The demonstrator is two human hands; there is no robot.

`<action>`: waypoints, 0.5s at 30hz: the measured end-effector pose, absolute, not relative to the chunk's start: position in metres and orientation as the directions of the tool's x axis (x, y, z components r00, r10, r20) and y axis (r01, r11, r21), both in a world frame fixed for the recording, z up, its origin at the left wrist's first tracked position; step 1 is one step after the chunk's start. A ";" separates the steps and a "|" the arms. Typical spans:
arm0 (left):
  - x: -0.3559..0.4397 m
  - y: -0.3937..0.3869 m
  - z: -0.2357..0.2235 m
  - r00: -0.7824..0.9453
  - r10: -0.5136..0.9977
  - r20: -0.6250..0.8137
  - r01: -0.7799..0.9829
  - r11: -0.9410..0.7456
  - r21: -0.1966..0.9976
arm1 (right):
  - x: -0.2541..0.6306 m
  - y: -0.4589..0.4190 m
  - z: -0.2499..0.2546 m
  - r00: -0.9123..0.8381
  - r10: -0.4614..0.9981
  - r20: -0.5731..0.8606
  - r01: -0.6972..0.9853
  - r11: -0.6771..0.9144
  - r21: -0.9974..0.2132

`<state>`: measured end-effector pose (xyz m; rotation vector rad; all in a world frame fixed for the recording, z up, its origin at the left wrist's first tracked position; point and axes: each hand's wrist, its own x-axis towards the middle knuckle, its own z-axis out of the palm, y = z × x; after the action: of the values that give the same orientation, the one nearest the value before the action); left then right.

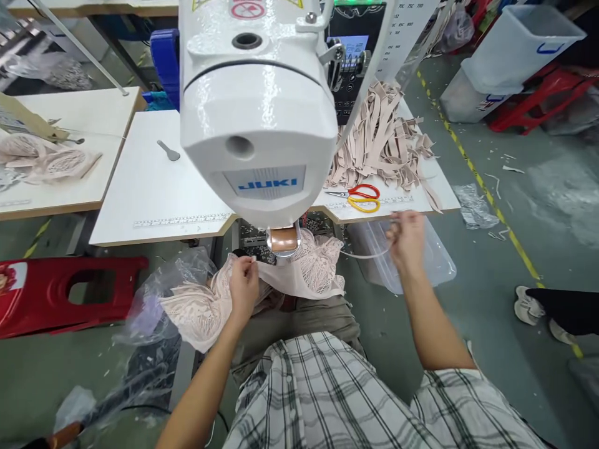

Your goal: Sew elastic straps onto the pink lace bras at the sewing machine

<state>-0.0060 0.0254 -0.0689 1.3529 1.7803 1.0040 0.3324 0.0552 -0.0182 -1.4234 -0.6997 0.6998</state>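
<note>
Fingers of the left hand (244, 288) pinch the lace bra (321, 265) at the sewing machine (259, 131), just off the tabletop (196, 193)'s front edge; the right hand (406, 240), its forearm stretched forward, curls closed around a thin strap (365, 256) near that edge's right corner.

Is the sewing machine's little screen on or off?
On: the screen glows pale blue beside the white machine head.
</note>
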 end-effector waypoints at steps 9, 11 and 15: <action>0.038 0.013 0.018 0.331 0.936 0.117 0.461 -0.268 0.846 | 0.235 0.003 0.001 -0.187 0.981 0.057 0.391 0.127 -0.912; 0.038 0.017 0.024 0.368 0.924 0.102 0.547 -0.303 0.780 | 0.233 0.001 0.003 -0.267 0.963 0.034 0.430 0.151 -0.890; 0.038 0.010 0.025 0.440 0.888 0.134 0.665 -0.422 0.616 | 0.226 -0.004 0.015 -0.325 0.944 -0.047 0.670 0.195 -0.716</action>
<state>0.0384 0.0102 0.0248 2.2163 1.3050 0.6197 0.2264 -0.0042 0.0155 -1.5088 -2.0719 0.9164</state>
